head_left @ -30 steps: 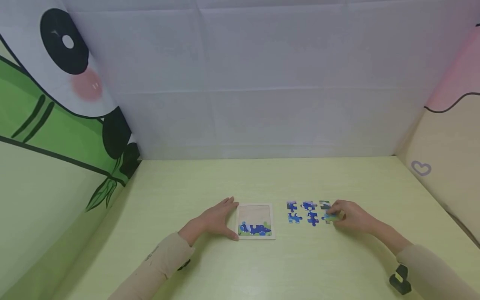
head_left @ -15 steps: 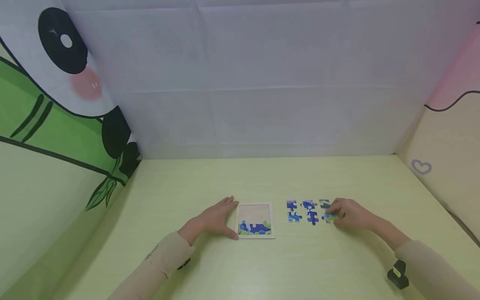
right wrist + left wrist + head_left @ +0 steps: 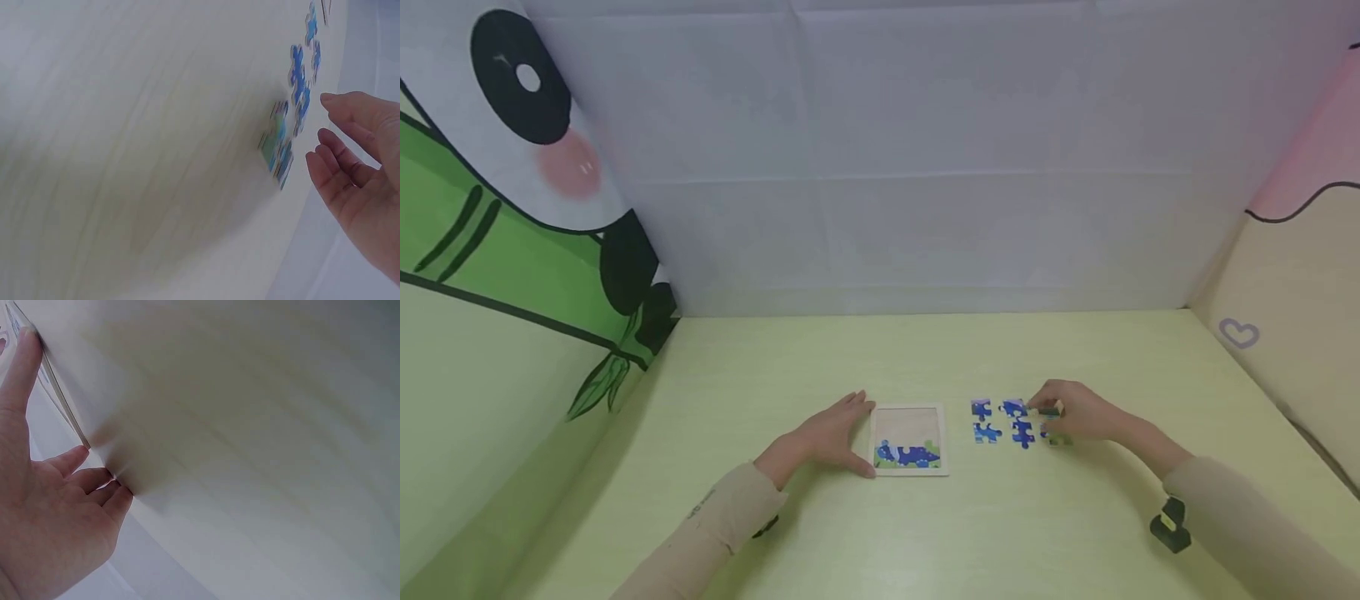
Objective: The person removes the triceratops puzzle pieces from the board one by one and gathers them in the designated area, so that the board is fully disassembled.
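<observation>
**Two hands at a small jigsaw on a green worktop**

A pale green worktop point(image 3: 925, 533) is filling the lower half of the head view, and cloth walls are closing it in: a white sheet point(image 3: 925, 167) behind, a panda print point(image 3: 512, 167) on the left, a cream panel with a heart point(image 3: 1238, 332) on the right. The left hand point(image 3: 823, 440) is lying flat, fingers straight, against the left edge of the puzzle tray point(image 3: 908, 439), seemingly bracing it so it does not slide. A strip of blue and green picture is already sitting along the tray's near edge; the rest is showing bare wood. Just to the right, the loose pieces point(image 3: 1000, 421) are lying apart in two short rows. The right hand point(image 3: 1075, 414) is hovering over the far right corner of that group, fingertips pinching what looks like a small dark piece point(image 3: 1051, 408); a greenish piece point(image 3: 1058, 438) is lying on the worktop just below it.

In the left wrist view, the left hand point(image 3: 44, 506) is pressing its relaxed fingers to the tray's thin rim point(image 3: 59, 403).

In the right wrist view, the right hand point(image 3: 359, 169) is showing loosely bent fingers beside the blurred pieces point(image 3: 294, 100); the pinch itself is hidden here.
</observation>
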`<state>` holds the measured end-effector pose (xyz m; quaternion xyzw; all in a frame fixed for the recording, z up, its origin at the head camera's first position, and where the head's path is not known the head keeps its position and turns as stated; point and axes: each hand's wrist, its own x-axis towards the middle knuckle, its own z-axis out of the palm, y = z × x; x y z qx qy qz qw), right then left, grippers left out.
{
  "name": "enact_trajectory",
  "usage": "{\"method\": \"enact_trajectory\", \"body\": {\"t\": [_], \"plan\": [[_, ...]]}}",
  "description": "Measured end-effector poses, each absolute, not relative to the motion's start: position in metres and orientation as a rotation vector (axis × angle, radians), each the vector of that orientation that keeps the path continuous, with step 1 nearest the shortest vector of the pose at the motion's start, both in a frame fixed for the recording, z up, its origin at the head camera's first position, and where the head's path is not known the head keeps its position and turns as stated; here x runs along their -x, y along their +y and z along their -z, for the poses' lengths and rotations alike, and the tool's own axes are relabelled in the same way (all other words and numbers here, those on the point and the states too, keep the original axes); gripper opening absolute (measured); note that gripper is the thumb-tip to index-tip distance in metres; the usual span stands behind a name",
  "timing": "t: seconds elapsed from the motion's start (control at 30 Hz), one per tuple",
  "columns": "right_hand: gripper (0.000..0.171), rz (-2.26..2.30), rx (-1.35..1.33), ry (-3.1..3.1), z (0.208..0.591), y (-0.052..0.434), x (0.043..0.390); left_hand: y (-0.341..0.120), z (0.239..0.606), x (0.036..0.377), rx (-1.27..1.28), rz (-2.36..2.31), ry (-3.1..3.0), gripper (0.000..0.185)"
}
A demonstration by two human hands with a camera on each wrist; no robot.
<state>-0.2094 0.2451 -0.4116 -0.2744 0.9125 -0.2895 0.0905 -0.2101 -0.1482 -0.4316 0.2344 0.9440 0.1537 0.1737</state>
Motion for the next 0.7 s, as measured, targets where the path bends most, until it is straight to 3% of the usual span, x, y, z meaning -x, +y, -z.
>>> {"method": "enact_trajectory", "body": {"t": [0.47, 0.7], "plan": [[0.029, 0.86, 1.018, 2.607, 0.418, 0.132, 0.222, -0.15, 0.428, 0.209, -0.66, -0.452, 2.676, 0.105], [0.032, 0.856, 0.933, 2.548, 0.424, 0.09, 0.219, -0.149, 0.429, 0.209, -0.666, -0.468, 2.661, 0.104]]}}
